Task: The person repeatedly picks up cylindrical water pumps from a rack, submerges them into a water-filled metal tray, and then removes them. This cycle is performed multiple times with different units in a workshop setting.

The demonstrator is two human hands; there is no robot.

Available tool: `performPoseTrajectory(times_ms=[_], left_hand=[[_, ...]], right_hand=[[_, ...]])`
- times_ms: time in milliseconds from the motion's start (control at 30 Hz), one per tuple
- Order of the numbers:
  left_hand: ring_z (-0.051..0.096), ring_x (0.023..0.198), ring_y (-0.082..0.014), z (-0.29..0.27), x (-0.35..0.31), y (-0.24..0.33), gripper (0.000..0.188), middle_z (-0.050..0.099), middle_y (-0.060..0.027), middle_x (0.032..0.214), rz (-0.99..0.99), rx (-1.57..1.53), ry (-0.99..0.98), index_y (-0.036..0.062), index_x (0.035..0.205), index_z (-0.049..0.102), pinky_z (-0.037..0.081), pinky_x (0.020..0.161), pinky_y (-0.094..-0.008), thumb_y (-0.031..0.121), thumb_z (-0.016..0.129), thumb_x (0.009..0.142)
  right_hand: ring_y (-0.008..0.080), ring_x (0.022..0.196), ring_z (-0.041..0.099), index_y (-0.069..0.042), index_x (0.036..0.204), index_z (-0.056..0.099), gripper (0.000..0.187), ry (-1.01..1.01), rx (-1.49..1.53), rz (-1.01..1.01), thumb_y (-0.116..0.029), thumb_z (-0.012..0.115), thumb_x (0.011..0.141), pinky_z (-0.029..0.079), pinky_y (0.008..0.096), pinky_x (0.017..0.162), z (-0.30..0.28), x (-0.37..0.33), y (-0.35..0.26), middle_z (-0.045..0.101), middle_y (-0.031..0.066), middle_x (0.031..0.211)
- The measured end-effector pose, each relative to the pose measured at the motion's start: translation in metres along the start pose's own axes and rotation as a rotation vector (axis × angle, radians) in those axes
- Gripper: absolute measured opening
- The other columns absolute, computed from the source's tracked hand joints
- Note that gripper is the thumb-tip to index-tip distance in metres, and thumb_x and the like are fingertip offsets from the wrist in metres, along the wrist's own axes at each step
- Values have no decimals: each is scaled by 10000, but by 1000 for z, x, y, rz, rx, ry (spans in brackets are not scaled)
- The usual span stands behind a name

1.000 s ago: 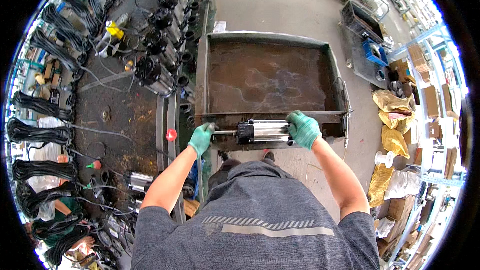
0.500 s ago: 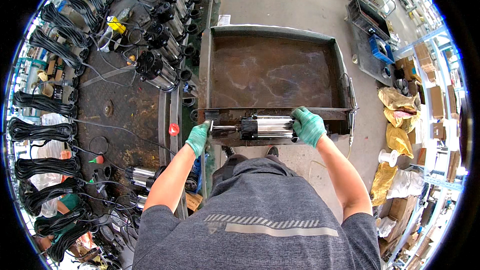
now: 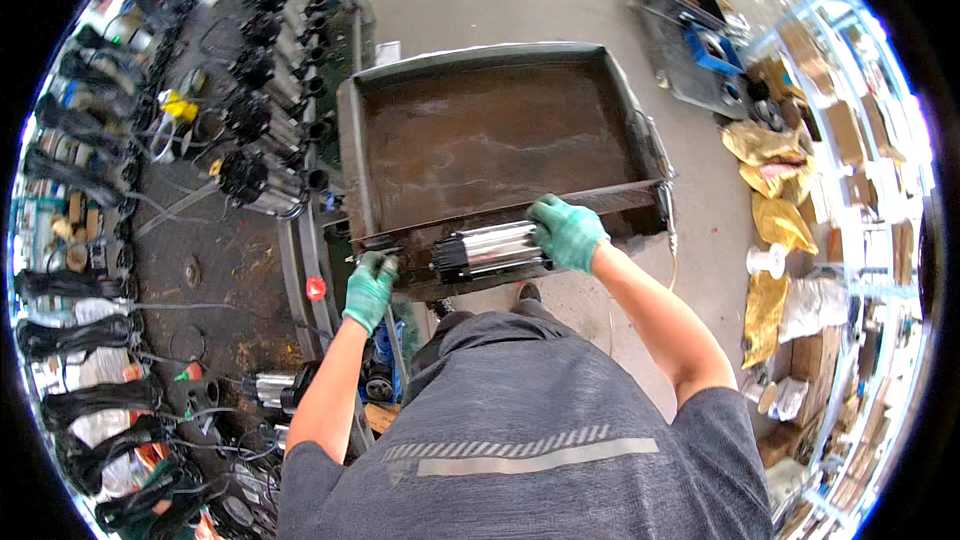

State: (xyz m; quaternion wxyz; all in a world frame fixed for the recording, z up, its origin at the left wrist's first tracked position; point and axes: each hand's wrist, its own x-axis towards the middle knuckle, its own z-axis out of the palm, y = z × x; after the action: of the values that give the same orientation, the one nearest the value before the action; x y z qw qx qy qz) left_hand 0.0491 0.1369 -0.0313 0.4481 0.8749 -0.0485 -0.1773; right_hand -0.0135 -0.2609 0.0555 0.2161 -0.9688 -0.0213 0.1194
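Note:
A shiny steel pump motor (image 3: 497,249) with a black left end lies sideways on the near ledge of a rusty metal tray (image 3: 500,145). My right hand (image 3: 568,232), in a green glove, wraps round the motor's right end. My left hand (image 3: 371,290), gloved the same way, is left of the motor, at the tray's near left corner. Its fingers are curled by a small dark piece (image 3: 378,243); what they grip is too blurred to make out. A gap shows between this hand and the motor's black end.
Several steel and black pump motors (image 3: 255,180) stand in a row on the bench at left, beside coiled black cables (image 3: 75,338). A red cap (image 3: 316,287) sits on the bench edge. At right are yellow sacks (image 3: 783,223), a blue crate (image 3: 713,48) and shelving (image 3: 880,290).
The view has shifted and turned, so the tray appears further left and tilted. The left hand seems lower relative to the motor, and the shaft at the motor's left end no longer shows clearly.

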Motion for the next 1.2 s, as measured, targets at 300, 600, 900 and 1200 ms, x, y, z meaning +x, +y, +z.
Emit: performPoseTrajectory(times_ms=[300,600,900,1200], left_hand=[[613,1169,-424,53,-31,109,636,644,-236,1251,178,507,-113,89,1401,613,501,1000,-484,433,762,887],[616,1194,-416,66,-34,111,733,645,-245,1290,120,660,-70,110,1392,635,497,1014,-485,511,799,800],[641,1163,-395,68,-32,113,753,668,-224,1253,99,673,-80,121,1393,639,518,981,-485,536,800,785],[639,1174,-390,66,-33,110,752,663,-218,1249,85,662,-81,134,1389,641,517,982,-490,554,793,784]], right_hand=[[311,956,670,-101,1125,671,268,-427,27,187,-310,647,959,520,423,847,-18,-12,118,712,113,1090],[397,934,730,-105,1024,683,203,-425,-106,32,-293,657,954,564,497,769,26,-28,147,758,152,993],[223,747,734,-114,1037,746,361,-540,242,284,-454,698,927,591,390,667,27,-30,128,729,78,782],[125,636,599,-123,1024,704,202,-369,1294,494,-322,666,1015,473,311,548,52,-44,151,620,-22,783]])
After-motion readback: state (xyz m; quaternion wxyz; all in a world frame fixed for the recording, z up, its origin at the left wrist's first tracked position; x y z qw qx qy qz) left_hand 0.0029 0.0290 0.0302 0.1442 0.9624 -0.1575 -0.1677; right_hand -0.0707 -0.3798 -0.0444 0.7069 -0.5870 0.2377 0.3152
